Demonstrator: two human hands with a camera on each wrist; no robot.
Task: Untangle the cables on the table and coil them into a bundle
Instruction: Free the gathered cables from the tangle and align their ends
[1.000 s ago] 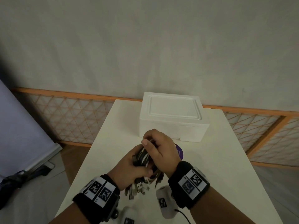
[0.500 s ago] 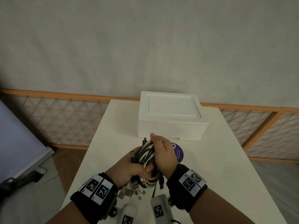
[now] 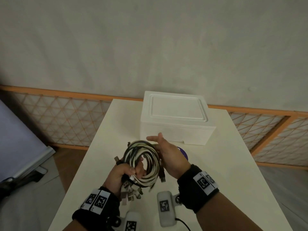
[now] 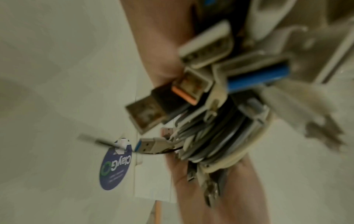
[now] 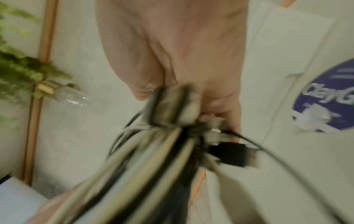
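Light, springy coil of cables (image 3: 143, 161), loose plugs dangling at 6 o'clock: left grip (image 3: 120, 174) pinching its lower-left strands, right grip (image 3: 168, 155) spread flat alongside; best clamped across all loops.

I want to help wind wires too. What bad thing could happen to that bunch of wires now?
The cable coil has nothing tied round it. Only the left hand grips it at the bottom, while the right hand lies open against its side, so the loops could spring apart.

The loose plugs dangling below might catch each other and tangle again.
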